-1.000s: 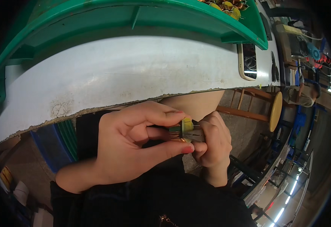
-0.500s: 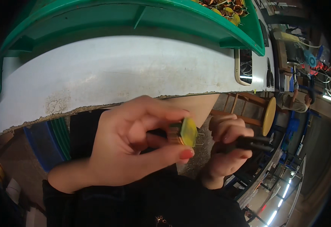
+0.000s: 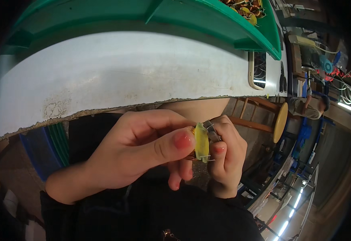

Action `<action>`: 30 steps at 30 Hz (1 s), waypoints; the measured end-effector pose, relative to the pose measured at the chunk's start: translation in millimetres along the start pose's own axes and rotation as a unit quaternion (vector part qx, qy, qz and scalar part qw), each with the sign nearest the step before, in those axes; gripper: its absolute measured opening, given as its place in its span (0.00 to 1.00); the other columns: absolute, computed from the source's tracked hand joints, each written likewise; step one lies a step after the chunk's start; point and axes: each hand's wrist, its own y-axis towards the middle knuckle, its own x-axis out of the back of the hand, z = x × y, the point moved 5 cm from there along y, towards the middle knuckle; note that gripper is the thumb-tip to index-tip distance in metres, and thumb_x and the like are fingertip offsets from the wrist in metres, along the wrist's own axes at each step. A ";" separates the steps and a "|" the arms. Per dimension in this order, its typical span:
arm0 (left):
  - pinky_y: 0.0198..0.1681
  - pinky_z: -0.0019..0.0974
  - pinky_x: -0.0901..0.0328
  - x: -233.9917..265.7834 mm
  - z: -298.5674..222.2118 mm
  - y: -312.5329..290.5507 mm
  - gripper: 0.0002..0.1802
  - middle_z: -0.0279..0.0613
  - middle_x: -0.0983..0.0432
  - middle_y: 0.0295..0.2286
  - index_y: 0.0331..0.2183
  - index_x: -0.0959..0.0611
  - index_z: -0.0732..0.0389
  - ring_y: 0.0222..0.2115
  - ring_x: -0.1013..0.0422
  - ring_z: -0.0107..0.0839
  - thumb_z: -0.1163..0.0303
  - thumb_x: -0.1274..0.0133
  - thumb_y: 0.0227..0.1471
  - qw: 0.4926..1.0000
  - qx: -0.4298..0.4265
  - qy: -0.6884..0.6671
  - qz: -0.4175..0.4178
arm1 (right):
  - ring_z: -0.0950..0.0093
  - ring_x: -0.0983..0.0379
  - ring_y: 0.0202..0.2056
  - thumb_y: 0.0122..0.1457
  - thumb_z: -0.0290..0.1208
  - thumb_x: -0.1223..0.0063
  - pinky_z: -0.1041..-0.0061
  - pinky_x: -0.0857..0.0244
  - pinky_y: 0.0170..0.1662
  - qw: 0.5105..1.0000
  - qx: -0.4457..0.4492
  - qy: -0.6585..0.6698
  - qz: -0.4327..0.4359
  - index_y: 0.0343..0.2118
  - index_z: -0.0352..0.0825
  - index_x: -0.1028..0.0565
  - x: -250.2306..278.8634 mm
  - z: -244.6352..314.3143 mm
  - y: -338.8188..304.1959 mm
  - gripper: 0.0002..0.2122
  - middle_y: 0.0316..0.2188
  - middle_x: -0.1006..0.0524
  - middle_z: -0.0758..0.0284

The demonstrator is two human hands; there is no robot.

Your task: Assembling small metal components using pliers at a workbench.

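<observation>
Close to my body, below the table edge, my left hand pinches a copper-wound coil with a yellow base. Thin metal pins stick out from the base on its right side. Thumb and fingers cover most of the copper winding. My right hand is closed round a small dark grey hand tool, whose metal end touches or nearly touches the pin side of the base near its upper pin. The fingers hide most of this tool, so its exact kind cannot be made out.
A green tray across the table holds several copper coils at its right end. A phone and a black-handled tool lie on the white table. A wooden stool stands right; a person is beyond.
My right hand has moved left to the coil, bringing the tool up against its pin side. My left hand has turned the coil slightly, with its thumb now over the winding.
</observation>
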 end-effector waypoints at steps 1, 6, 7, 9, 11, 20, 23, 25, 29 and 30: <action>0.15 0.26 0.35 2.1 0.5 0.3 0.25 0.53 0.27 0.26 0.37 0.28 0.74 0.16 0.31 0.31 0.57 0.49 0.53 1.000 0.003 0.008 0.003 | 0.69 0.39 0.26 0.56 0.32 0.53 0.76 0.42 0.32 1.000 -0.003 -0.002 0.005 0.30 0.29 0.30 -1.1 0.1 0.4 0.09 0.24 0.33 0.63; 0.16 0.24 0.36 7.4 3.3 1.7 0.21 0.50 0.27 0.23 0.36 0.27 0.72 0.16 0.32 0.29 0.61 0.48 0.53 1.000 0.018 0.024 0.008 | 0.69 0.40 0.25 0.55 0.30 0.53 0.76 0.42 0.31 1.000 -0.006 -0.010 0.021 0.30 0.29 0.30 -3.8 -3.0 0.7 0.08 0.24 0.33 0.63; 0.17 0.24 0.36 7.5 3.7 1.9 0.18 0.47 0.27 0.22 0.36 0.26 0.71 0.16 0.32 0.28 0.63 0.48 0.54 1.000 0.022 0.018 0.003 | 0.69 0.39 0.25 0.55 0.30 0.52 0.76 0.42 0.30 1.000 0.000 -0.014 0.023 0.30 0.29 0.30 -3.7 -3.6 0.5 0.08 0.23 0.33 0.63; 0.20 0.22 0.37 7.2 4.7 2.2 0.13 0.43 0.26 0.20 0.35 0.24 0.69 0.17 0.32 0.25 0.66 0.49 0.55 0.999 0.030 0.008 -0.008 | 0.69 0.39 0.24 0.55 0.30 0.52 0.77 0.42 0.29 0.999 0.013 -0.022 0.026 0.30 0.29 0.31 -3.0 -3.9 0.0 0.08 0.23 0.33 0.63; 0.21 0.22 0.36 6.9 4.9 1.6 0.13 0.43 0.26 0.21 0.35 0.24 0.69 0.17 0.32 0.25 0.67 0.49 0.54 0.999 0.033 0.002 -0.010 | 0.69 0.39 0.23 0.55 0.29 0.52 0.76 0.42 0.29 0.999 0.015 -0.032 0.028 0.30 0.29 0.31 -2.2 -3.8 -0.9 0.08 0.23 0.33 0.63; 0.29 0.27 0.30 6.3 8.0 -1.4 0.15 0.51 0.29 0.34 0.38 0.27 0.71 0.29 0.29 0.33 0.76 0.45 0.48 0.996 -0.037 0.024 -0.072 | 0.67 0.39 0.21 0.55 0.29 0.52 0.75 0.42 0.26 0.997 0.011 -0.070 0.017 0.29 0.30 0.31 -3.0 -5.2 -5.8 0.07 0.21 0.33 0.63; 0.35 0.30 0.29 6.3 0.6 -6.6 0.19 0.50 0.31 0.38 0.39 0.27 0.70 0.35 0.30 0.34 0.85 0.43 0.41 0.976 -0.157 0.143 -0.049 | 0.67 0.40 0.21 0.55 0.29 0.52 0.74 0.42 0.25 0.998 -0.004 -0.062 0.016 0.28 0.29 0.31 -7.5 -4.2 -7.3 0.07 0.21 0.34 0.62; 0.37 0.31 0.29 8.1 -0.4 -10.2 0.21 0.49 0.31 0.39 0.39 0.27 0.70 0.37 0.30 0.34 0.88 0.42 0.39 0.962 -0.198 0.182 -0.043 | 0.66 0.40 0.21 0.55 0.29 0.52 0.74 0.42 0.25 0.998 -0.007 -0.060 0.018 0.28 0.29 0.31 -12.5 -3.2 -8.4 0.07 0.21 0.34 0.62; 0.40 0.32 0.29 15.6 0.0 -16.4 0.27 0.49 0.31 0.39 0.39 0.27 0.68 0.38 0.30 0.36 0.93 0.41 0.32 0.946 -0.239 0.211 -0.062 | 0.66 0.40 0.21 0.55 0.29 0.52 0.73 0.42 0.25 0.989 0.015 -0.144 -0.020 0.29 0.29 0.31 -23.4 -0.4 -11.8 0.07 0.21 0.34 0.61; 0.40 0.32 0.29 16.4 0.7 -17.7 0.27 0.49 0.31 0.39 0.39 0.27 0.68 0.38 0.30 0.36 0.93 0.41 0.32 0.945 -0.241 0.211 -0.065 | 0.66 0.40 0.21 0.55 0.29 0.52 0.73 0.42 0.25 0.989 0.017 -0.144 -0.018 0.29 0.29 0.31 -26.8 0.1 -12.5 0.07 0.21 0.34 0.61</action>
